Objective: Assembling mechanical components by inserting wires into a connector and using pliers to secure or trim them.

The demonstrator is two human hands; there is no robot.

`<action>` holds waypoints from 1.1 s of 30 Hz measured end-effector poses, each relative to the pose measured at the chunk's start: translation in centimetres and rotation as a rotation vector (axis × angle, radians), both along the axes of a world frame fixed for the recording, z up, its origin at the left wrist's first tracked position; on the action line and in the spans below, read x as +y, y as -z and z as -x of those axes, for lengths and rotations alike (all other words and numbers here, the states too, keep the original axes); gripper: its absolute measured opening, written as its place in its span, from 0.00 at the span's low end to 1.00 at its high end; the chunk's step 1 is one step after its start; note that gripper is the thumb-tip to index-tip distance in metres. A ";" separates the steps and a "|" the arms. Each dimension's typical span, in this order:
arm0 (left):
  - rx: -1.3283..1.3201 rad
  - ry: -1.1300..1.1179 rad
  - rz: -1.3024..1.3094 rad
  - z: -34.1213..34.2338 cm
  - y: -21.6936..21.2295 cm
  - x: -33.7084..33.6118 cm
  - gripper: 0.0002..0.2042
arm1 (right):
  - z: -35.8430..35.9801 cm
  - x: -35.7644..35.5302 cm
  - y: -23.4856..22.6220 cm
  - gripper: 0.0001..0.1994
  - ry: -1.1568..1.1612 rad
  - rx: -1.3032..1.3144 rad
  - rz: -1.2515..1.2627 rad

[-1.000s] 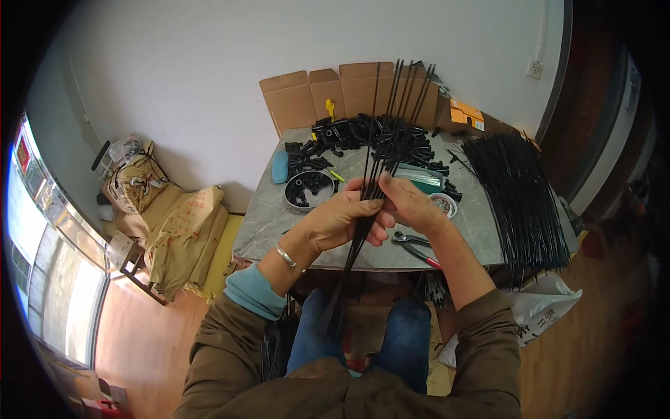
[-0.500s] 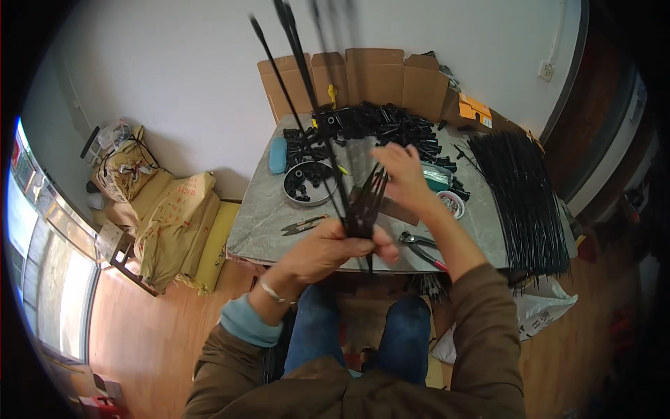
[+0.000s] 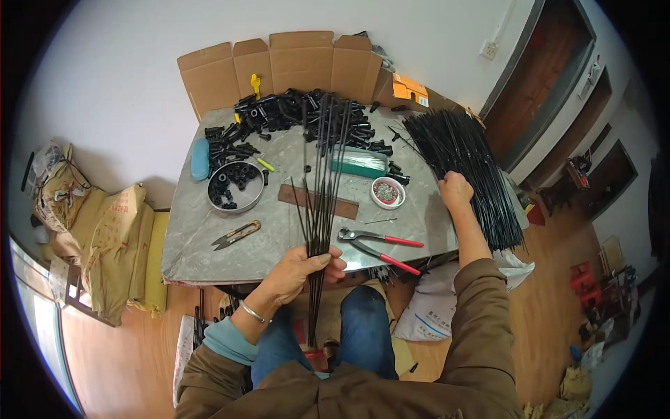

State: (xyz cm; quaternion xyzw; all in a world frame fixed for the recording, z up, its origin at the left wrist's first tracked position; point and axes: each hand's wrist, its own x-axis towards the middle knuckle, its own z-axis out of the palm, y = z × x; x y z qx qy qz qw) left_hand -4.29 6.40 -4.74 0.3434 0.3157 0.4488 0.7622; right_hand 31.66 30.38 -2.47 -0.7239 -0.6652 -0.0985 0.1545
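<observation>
My left hand [image 3: 289, 275] is closed around a bundle of thin black rods [image 3: 318, 234], held upright over the table's front edge; the rods fan out at the top, and their lower ends hang above my lap. My right hand [image 3: 456, 190] is at the left edge of a big heap of long black rods [image 3: 481, 167] on the right of the table. Its fingers are curled in, and what they pinch is hidden. Between the hands lie red-handled pincers [image 3: 380, 241]. Left of the bundle rest thread snips [image 3: 237, 234].
Grey table [image 3: 188, 244] carries a round tin [image 3: 259, 199] of black parts, a blue case [image 3: 200, 159], a heap of black plastic pieces [image 3: 279, 112], a green box [image 3: 359, 163], a small white bowl [image 3: 400, 200] and a brown bar [image 3: 345, 208]. Cardboard [image 3: 300, 59] stands behind.
My right hand has moved from beside the bundle out to the rod heap on the right. The bundle in my left hand has come lower. The view has turned to the right.
</observation>
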 end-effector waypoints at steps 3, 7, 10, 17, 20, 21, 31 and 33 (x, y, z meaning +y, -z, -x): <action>0.008 -0.057 0.024 -0.6 -0.9 0.4 0.17 | -1.9 0.6 1.7 0.12 0.062 -0.099 -0.159; -0.012 -0.078 0.035 -1.6 -2.3 0.2 0.16 | -3.9 2.4 3.3 0.11 0.065 -0.174 -0.016; 0.035 -0.110 0.041 -1.2 -2.4 0.6 0.16 | -1.6 2.5 1.2 0.14 0.109 -0.008 -0.083; 0.058 -0.147 -0.013 -2.5 -5.5 2.6 0.18 | 2.5 -5.9 -8.6 0.07 -0.451 1.005 -0.150; 0.017 -0.159 -0.075 -2.2 -5.9 3.2 0.19 | 9.5 -11.8 -8.6 0.08 -0.674 1.074 -0.024; -0.011 -0.183 -0.083 -2.0 -6.0 3.3 0.19 | 11.7 -13.7 -8.3 0.08 -0.708 1.013 -0.011; -0.058 -0.283 -0.209 -2.8 -8.0 3.8 0.13 | 18.1 -18.7 -7.1 0.07 -0.954 0.628 -0.249; -0.074 -0.325 -0.223 -3.0 -8.0 4.0 0.13 | 18.5 -18.4 -8.0 0.07 -0.958 0.624 -0.271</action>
